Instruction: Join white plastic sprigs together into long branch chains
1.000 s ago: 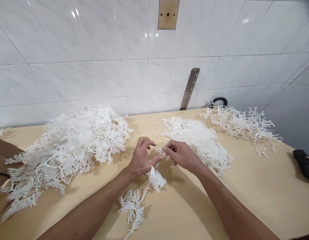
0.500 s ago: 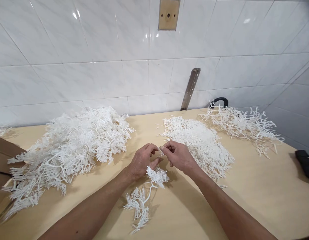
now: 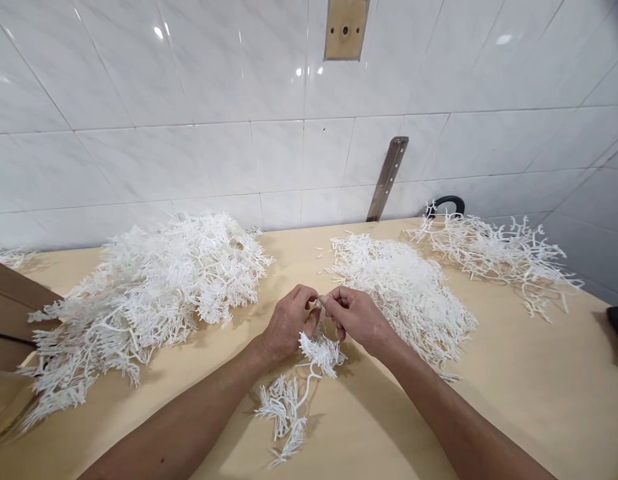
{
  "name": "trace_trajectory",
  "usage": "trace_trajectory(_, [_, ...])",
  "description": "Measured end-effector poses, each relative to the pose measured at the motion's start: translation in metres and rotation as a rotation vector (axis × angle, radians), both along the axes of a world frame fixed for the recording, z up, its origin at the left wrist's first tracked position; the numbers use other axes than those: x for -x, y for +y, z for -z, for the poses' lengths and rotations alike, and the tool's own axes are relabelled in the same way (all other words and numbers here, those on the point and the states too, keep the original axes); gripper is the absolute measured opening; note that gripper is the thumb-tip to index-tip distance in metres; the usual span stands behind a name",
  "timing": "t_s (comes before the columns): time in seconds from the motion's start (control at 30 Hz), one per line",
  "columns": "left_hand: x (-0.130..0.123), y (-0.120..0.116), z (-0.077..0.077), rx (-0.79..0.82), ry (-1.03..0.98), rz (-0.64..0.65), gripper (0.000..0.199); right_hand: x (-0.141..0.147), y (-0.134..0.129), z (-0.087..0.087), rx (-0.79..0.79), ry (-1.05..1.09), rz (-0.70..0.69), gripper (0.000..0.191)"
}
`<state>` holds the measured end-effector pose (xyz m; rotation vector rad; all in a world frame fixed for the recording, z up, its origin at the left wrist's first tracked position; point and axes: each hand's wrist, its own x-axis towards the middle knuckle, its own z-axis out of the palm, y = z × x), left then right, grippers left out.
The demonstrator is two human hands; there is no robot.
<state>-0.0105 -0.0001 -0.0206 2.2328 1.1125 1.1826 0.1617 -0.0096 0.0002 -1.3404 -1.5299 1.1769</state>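
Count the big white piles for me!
3: the bushy pile by the left hand, the fine pile by the right hand, and the twiggy pile farther right. White bits at the far left edge are cut off, so another may hide there.

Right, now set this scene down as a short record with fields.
Left hand: Left hand holds a frilly white sprig trailing toward the wearer
Right hand: Right hand pinched, fingertips at the left's; grip contents unclear
Left pile: feathery white sprigs, the largest heap
Middle pile: short white bits
Right pile: bare white stems, loosely tangled
Surface: pale table
Behind: tiled wall, metal strip
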Motion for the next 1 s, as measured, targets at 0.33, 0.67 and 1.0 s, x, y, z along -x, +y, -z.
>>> trace_trajectory(0.33, [-0.007,-0.004,-0.007,0.415,-0.246,-0.019,0.010,-0.003,0.001,-0.004,-0.167,-0.194,0.061,0.023])
trace_trajectory(0.67, [-0.010,-0.002,-0.013,0.564,-0.376,-0.025,0.012,-0.007,0.002,-0.005,-0.268,-0.316,0.071,0.017])
trace_trajectory(1.0, [-0.008,0.000,-0.012,0.551,-0.326,-0.044,0.022,-0.007,0.002,-0.006,-0.199,-0.214,0.020,0.023])
